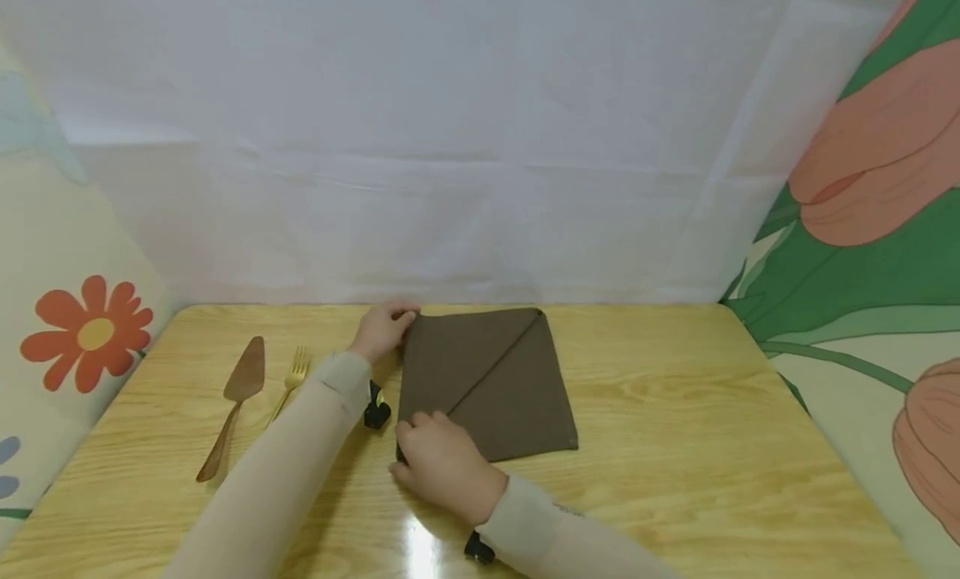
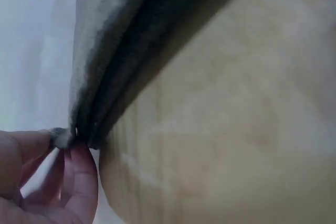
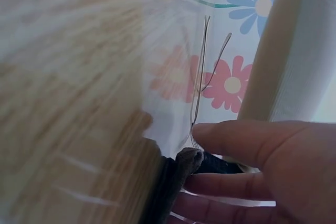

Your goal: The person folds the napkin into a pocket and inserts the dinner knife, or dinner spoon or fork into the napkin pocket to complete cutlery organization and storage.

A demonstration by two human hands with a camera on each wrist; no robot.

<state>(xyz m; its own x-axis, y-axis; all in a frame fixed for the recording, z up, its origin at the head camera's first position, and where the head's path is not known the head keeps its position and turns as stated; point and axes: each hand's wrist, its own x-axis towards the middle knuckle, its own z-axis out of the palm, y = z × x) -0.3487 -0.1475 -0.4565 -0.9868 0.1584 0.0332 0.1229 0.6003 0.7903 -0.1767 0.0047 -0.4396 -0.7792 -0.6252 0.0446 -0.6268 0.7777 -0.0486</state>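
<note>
The brown cloth [image 1: 480,358], a diagonal edge crossing its upper face, lies on the tabletop [image 1: 690,421] before you. Your left hand [image 1: 384,331] pinches its far left corner between thumb and fingers; your right hand [image 1: 447,466], fingers curled, grips the near left corner. Leftward lie a fork [image 1: 296,374], partly hidden by your left sleeve [image 1: 277,471], and a cake server [image 1: 240,396].

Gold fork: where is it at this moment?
In the head view, the gold fork lies on the left side of the table, between the cake server and the left sleeve.
</note>
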